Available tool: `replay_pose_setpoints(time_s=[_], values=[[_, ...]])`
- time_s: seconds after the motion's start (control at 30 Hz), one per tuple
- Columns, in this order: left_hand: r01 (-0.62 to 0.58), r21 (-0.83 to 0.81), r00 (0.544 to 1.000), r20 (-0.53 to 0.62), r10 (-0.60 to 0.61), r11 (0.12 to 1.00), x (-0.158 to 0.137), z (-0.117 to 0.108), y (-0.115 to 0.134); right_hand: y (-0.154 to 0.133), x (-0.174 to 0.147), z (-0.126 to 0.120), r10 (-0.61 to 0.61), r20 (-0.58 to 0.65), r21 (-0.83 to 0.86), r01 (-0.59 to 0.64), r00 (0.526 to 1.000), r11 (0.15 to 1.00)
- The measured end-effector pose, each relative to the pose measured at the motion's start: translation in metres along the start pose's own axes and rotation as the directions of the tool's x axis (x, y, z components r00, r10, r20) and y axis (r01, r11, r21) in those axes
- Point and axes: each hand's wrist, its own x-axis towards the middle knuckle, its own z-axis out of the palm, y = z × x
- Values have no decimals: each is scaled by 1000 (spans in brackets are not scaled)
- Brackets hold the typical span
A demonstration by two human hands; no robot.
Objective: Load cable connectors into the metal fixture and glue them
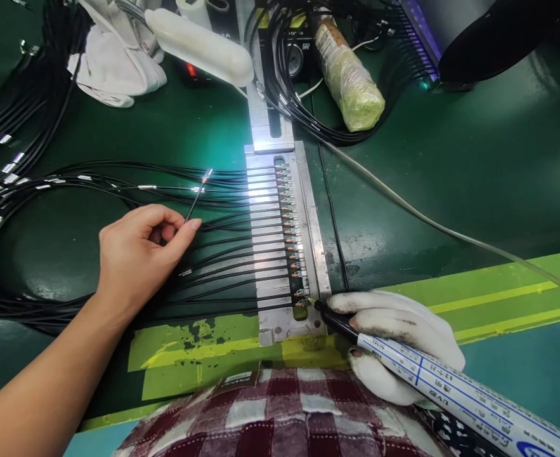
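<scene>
My bare left hand [139, 257] pinches a thin black cable [195, 202] between thumb and fingers, its stripped metal end pointing up. My right hand [410, 320], in a stained white glove, grips a white UV glue syringe [455, 390] with blue print and a black nozzle. The nozzle tip is at the lower end of a metal fixture [270, 263], close to the last connectors. Across that fixture lies a row of several black cables [227, 257], their small connector ends [293, 240] lined up along its slot.
Cable bundles [18, 165] loop at the left and more cables [303, 117] at the back. White gloves [120, 60], a white lamp [201, 47] and a plastic-wrapped roll [351, 82] are at the back. A clear hose [417, 216] crosses the right. Yellow-green tape [493, 298] runs along the front.
</scene>
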Motion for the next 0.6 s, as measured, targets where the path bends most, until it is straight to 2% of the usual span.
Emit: replay_pose_setpoints(time_s=[0.6], values=[[27, -9, 998, 57, -26, 1000, -1, -2, -3, 6, -2, 2, 34, 14, 56, -35, 999, 998]])
